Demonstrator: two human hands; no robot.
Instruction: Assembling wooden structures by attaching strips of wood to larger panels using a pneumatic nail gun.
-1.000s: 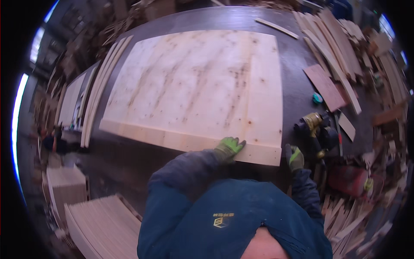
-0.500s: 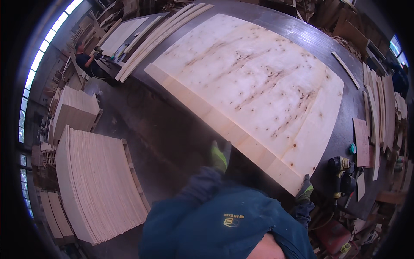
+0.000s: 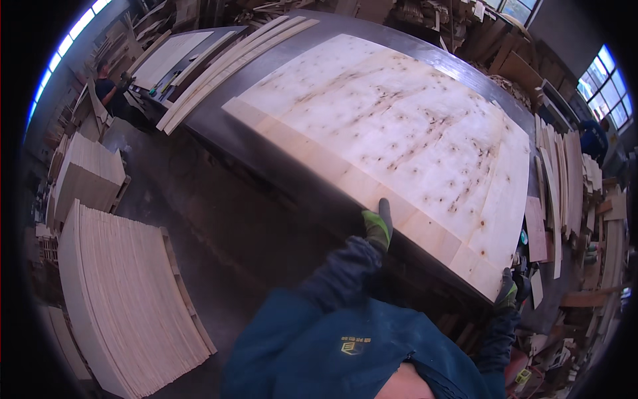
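Observation:
A large pale plywood sheet (image 3: 399, 126), with dark knots and streaks, lies across the dark workbench. A bare wood strip (image 3: 319, 159) runs along its near edge. My left hand (image 3: 379, 226), in a grey and green glove, grips this edge near the middle; its thumb lies on top and the fingers are hidden underneath. At the near right corner, my right hand (image 3: 508, 290), gloved alike, holds the sheet's edge, its fingers partly hidden. Just beyond that hand a dark power tool (image 3: 523, 287) shows only in part.
Long wooden strips (image 3: 239, 70) lie at the bench's far left. Stacked panels (image 3: 133, 299) stand on the floor to my left, with another stack (image 3: 86, 173) behind. Boards (image 3: 558, 173) lean at the right. A co-worker (image 3: 111, 93) stands far left, another person (image 3: 593, 141) far right.
My left hand has come up to the sheet's near edge, its thumb now on top. The sheet's near right corner now hides much of the power tool. The whole view has shifted.

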